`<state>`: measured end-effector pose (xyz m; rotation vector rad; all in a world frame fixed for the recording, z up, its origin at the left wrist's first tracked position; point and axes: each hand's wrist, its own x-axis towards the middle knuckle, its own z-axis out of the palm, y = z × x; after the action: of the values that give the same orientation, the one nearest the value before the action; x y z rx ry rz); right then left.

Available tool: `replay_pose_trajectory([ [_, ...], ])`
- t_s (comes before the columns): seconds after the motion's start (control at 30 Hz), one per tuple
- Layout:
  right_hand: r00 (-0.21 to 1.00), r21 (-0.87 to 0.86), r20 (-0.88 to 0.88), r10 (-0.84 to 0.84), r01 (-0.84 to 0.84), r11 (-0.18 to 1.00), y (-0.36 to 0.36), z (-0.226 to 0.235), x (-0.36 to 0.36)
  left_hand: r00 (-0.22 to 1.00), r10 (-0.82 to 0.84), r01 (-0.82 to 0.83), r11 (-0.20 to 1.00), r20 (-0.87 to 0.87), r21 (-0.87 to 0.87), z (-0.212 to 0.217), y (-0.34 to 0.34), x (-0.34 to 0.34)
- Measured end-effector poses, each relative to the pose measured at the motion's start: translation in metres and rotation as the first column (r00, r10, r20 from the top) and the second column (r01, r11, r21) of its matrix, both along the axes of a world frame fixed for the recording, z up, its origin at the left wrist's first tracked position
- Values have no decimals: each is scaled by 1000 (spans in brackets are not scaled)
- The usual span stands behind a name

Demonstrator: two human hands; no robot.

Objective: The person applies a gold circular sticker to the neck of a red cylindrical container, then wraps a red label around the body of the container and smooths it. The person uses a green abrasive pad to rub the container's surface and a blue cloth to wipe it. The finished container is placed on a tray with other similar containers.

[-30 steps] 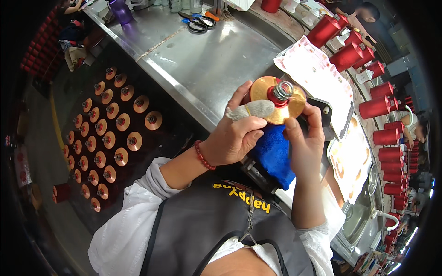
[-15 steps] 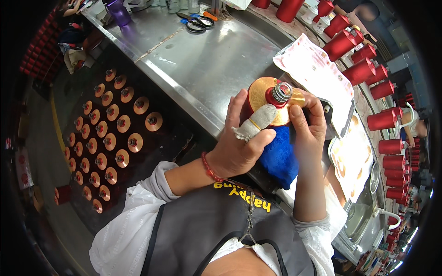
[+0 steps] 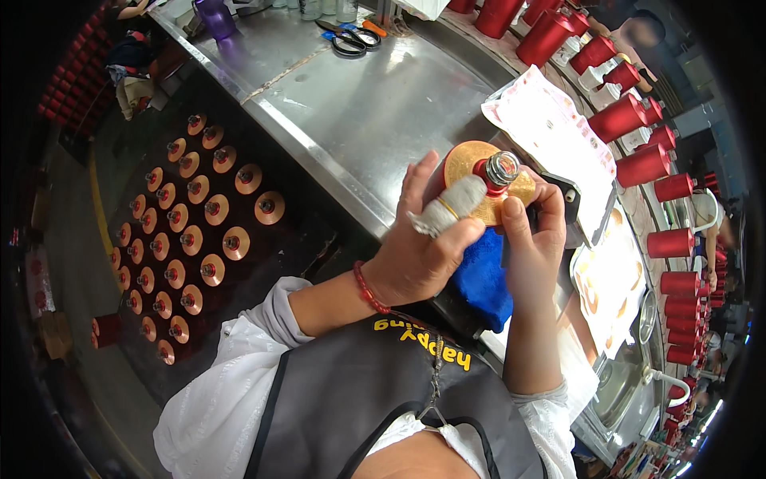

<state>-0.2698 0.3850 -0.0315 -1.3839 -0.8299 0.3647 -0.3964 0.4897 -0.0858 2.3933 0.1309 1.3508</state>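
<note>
In front of my chest, both hands hold a red bottle with a gold disc-like shoulder and a bare clear-glass threaded neck. My left hand grips it from the left. A finger of that hand wears a whitish cloth wrap tied with a yellow band, and it presses on the gold beside the neck. On the other side, the thumb and bent fingers of my right hand pinch the gold edge. A blue cloth lies below the bottle, partly hidden by my hands.
Many similar gold-shouldered bottles stand in rows at left. The metal table carries black-handled scissors and a purple cup. Sheets of labels lie at right, beside a curved conveyor bearing red bottles. Other people work beyond it.
The bottle has shifted slightly right and its neck is turned a little more toward me. The gold near my right fingers sits lower. Bottles on the conveyor have moved along.
</note>
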Motion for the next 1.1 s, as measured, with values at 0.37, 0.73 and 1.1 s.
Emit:
replay_pose_trajectory([
  [0.37,998,-18,-51,27,-28,999,-3,-1,1,916,-259,392,750,307,-533,18,3,7],
  [0.73,999,17,-32,25,-24,1000,1,0,7,881,-230,464,586,412,-664,19,0,22],
  [1.1,999,3,-47,19,-19,1000,3,2,2,936,-141,257,898,321,-356,12,3,21],
])
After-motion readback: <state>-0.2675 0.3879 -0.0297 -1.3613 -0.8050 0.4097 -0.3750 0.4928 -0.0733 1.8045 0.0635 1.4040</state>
